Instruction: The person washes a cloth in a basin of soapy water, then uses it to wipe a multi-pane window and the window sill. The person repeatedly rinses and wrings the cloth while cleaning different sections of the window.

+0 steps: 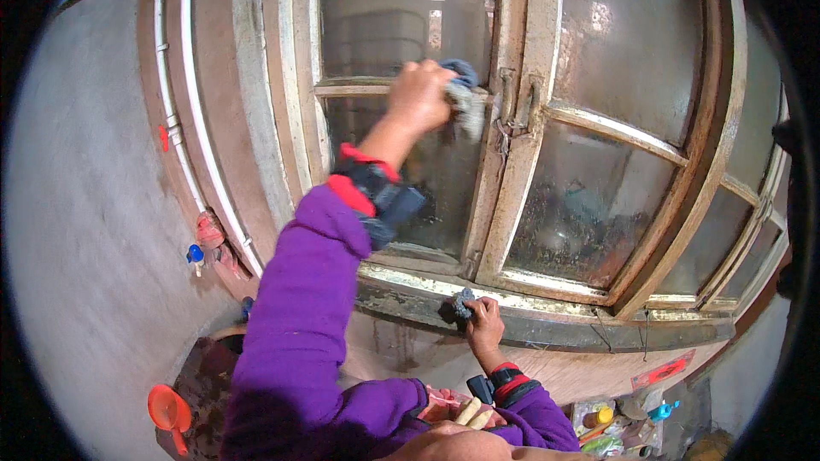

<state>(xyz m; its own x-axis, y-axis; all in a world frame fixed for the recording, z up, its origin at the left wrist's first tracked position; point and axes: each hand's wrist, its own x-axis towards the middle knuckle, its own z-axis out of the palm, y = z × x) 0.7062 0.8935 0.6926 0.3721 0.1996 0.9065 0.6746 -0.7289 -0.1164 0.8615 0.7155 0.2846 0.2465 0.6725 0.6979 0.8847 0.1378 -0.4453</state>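
Note:
My left hand [418, 97] is raised to the crossbar of the left wooden window sash [479, 205], fingers closed around a bunched grey-blue cloth [471, 105]. The cloth lies over the end of the crossbar near the sash's upright, and its lower part is blurred. Lower down, my right hand [485, 328] pinches a small dark grey wad [463, 303], a scourer or a rag, at the window sill [410, 288]. The glass pane [397, 19] above the crossbar looks hazy. Speckles mark the lower pane [576, 205] of the neighbouring sash.
Metal handles [532, 102] and a twisted tie [504, 134] join the two sashes. White pipes [192, 77] run down the left wall, by a blue-handled tap [194, 255]. An orange-red dipper [170, 408] is at lower left; a yellow-capped jar [599, 417] stands among clutter at lower right.

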